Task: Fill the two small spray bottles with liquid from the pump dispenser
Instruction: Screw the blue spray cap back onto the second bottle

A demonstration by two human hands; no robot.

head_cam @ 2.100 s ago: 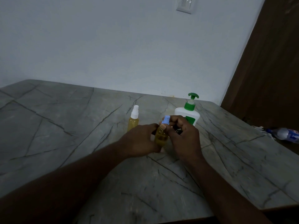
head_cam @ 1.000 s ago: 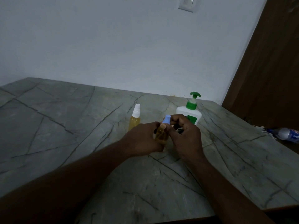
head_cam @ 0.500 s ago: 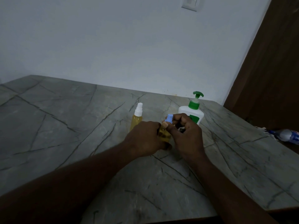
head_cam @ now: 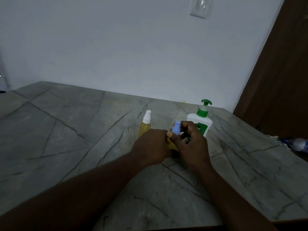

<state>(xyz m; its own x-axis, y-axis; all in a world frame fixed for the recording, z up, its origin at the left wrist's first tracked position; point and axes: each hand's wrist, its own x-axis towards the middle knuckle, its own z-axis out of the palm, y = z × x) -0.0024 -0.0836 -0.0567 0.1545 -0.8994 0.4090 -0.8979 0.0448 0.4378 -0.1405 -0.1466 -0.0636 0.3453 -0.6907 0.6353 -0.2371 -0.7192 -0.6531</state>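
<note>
My left hand [head_cam: 150,145] is wrapped round the body of the blue-topped spray bottle [head_cam: 176,128], held just above the bench [head_cam: 66,130]. My right hand [head_cam: 191,144] pinches its blue top between thumb and fingers. I cannot tell which way the top is being turned, but yellow liquid shows between my fingers, so I judge that this bottle is filled and I am closing it.

The white-topped spray bottle [head_cam: 146,125] stands capped just behind my left hand, yellow liquid reaching its shoulder, so it looks finished. The pump dispenser [head_cam: 200,121] stands upright behind my right hand. What seems left is tightening this top and setting the bottle down.

Count: two hands, two small spray bottles, one pump dispenser. One plastic bottle [head_cam: 298,144] lies off the bench's right edge, and there is one wall switch [head_cam: 199,7].
</note>
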